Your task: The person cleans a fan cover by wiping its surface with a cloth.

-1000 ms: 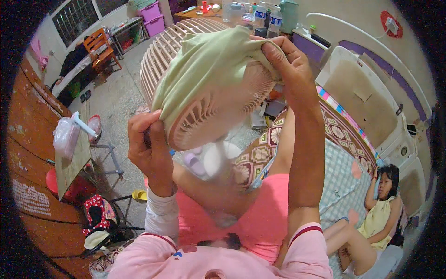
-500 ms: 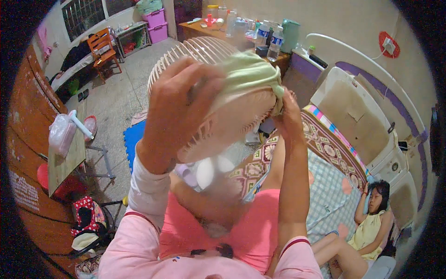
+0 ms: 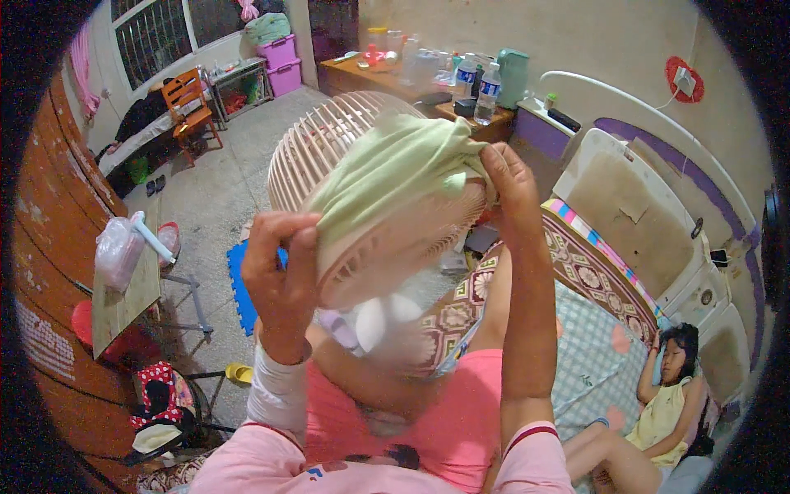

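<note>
A pale pink electric fan [image 3: 350, 123] with a round ribbed cage tilts in front of me. Over the top of its cage lies a light green cloth [image 3: 387, 169], wrinkled and drawn across. At the cloth's lower left end, my left hand [image 3: 284, 267] pinches it between thumb and fingers, beside the cage's edge. My right hand [image 3: 508, 177] grips the upper right end, where the fabric bunches up. The front of the cage [image 3: 403, 255] looks hazy, so what lies behind its ribs is hard to make out. A white round base [image 3: 387, 321] shows underneath.
To the right is a bed with a checked sheet [image 3: 592, 362], where another person [image 3: 666, 412] reclines. A wooden desk [image 3: 358, 76] holding bottles stands at the back. On the left are a folding table [image 3: 123, 305] and an orange chair [image 3: 189, 107].
My left hand has dropped from above the cage to the cloth's left end and pinches it. The cloth now stretches wider across the fan, which sits slightly lower in view.
</note>
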Action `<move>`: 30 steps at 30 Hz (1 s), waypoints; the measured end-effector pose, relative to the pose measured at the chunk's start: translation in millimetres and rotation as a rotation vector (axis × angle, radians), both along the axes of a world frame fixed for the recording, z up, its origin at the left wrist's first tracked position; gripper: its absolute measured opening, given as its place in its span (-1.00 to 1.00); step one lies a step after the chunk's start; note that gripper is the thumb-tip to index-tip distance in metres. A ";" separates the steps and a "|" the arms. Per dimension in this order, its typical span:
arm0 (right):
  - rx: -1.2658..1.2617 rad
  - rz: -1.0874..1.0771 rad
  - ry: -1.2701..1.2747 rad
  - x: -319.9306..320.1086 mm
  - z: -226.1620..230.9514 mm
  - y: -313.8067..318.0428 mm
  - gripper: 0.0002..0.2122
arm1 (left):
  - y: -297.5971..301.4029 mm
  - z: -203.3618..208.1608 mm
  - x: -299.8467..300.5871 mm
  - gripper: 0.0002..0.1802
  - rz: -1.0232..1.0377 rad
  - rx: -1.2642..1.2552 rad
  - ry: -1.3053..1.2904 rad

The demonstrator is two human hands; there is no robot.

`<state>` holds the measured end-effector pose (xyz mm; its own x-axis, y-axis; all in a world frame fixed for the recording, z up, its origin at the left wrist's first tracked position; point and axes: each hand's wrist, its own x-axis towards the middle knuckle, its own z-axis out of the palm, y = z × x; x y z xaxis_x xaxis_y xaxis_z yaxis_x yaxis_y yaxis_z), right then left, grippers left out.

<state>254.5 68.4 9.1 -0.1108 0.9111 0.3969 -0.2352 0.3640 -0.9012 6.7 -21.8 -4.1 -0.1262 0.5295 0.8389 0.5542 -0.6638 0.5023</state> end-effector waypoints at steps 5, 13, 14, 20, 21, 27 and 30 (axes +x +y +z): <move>0.138 -0.007 -0.117 -16.7 14.5 8.0 -0.77 | -3.4 -36.7 -3.6 -0.89 0.058 0.088 -0.244; -0.063 -0.078 -0.266 4.2 2.5 11.1 -0.65 | 0.5 1.8 0.4 -0.92 0.023 0.052 -0.063; -0.063 -0.092 -0.273 7.9 -1.5 10.5 -0.65 | 5.0 12.2 3.8 -0.92 -0.019 0.028 -0.016; -0.190 0.086 0.309 6.7 -46.1 10.2 -0.71 | 26.4 57.6 15.6 -0.93 -0.158 -0.029 0.187; -0.191 0.096 0.312 3.5 -41.8 0.0 -0.65 | 28.1 58.9 16.1 -0.93 -0.155 -0.025 0.187; -0.182 0.667 0.884 18.6 -61.1 4.7 -0.41 | 21.6 55.6 16.6 -0.94 -0.119 -0.031 0.206; -0.102 0.104 0.215 8.8 -52.3 18.1 -0.62 | 15.1 43.7 9.8 -0.95 -0.044 -0.030 0.172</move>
